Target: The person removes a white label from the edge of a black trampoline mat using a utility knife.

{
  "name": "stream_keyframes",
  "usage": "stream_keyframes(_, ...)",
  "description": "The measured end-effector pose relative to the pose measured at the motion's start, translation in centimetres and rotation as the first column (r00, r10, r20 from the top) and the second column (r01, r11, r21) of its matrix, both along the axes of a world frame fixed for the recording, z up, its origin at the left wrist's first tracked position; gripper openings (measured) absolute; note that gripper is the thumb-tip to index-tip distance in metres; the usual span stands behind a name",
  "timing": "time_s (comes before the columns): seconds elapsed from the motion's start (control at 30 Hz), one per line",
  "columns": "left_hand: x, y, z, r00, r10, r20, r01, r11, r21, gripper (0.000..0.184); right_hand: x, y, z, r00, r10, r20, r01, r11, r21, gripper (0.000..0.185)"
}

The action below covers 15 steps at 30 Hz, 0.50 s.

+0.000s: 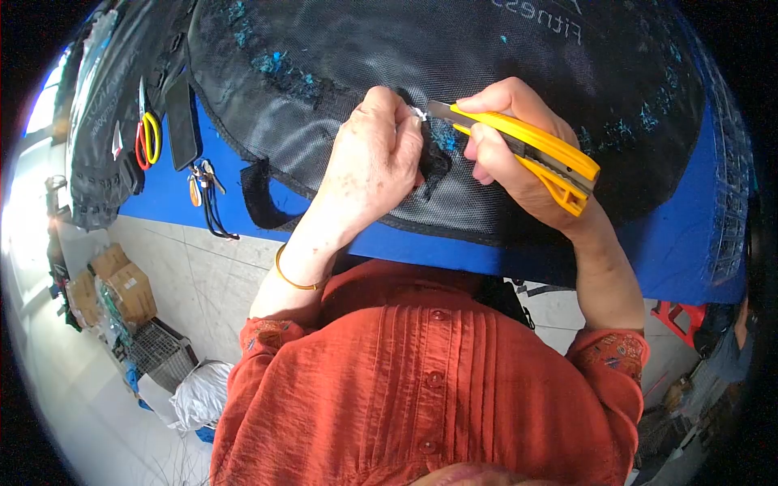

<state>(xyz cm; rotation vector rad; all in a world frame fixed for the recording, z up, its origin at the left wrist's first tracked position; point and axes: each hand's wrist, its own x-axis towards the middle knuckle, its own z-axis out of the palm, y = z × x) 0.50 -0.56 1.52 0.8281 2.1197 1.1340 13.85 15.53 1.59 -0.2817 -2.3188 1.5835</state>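
Observation:
My left hand [374, 154] is closed on a bunched bit of black mesh fabric [470, 190], with a small white piece showing at its fingertips. In my right hand [523, 150] is a yellow utility knife [539, 150], its blade out and pointing left at that white piece. Whether the blade touches it I cannot tell. Black strips and loose blue threads [443, 139] lie between my two hands, on the mesh. More blue thread tufts [279, 63] are scattered over the dark fabric.
On the blue table [365, 245], to the left, lie red-and-yellow scissors [149, 138], a black phone [181, 121] and keys on a cord [207, 182]. Cardboard boxes [130, 289] and a wire crate [162, 352] stand on the floor at the lower left.

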Motion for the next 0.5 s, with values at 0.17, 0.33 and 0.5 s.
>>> stream_keyframes(0.17,0.02,0.01,-0.09,1.000,0.001,-0.015,-0.001,1.000,0.006,0.014,0.06,0.15,0.16,1.000,0.015,0.007,-0.016,1.000,0.004,0.017)
stream_keyframes(0.33,0.08,0.02,0.12,1.000,0.000,-0.023,0.000,1.000,-0.004,0.014,-0.01,0.15,0.24,0.999,0.023,-0.023,-0.022,0.997,0.070,0.016)
stream_keyframes(0.5,0.19,-0.20,-0.48,0.996,-0.011,-0.091,0.012,1.000,0.018,0.013,0.04,0.11,0.69,1.000,0.017,0.021,-0.019,0.996,0.087,0.015)
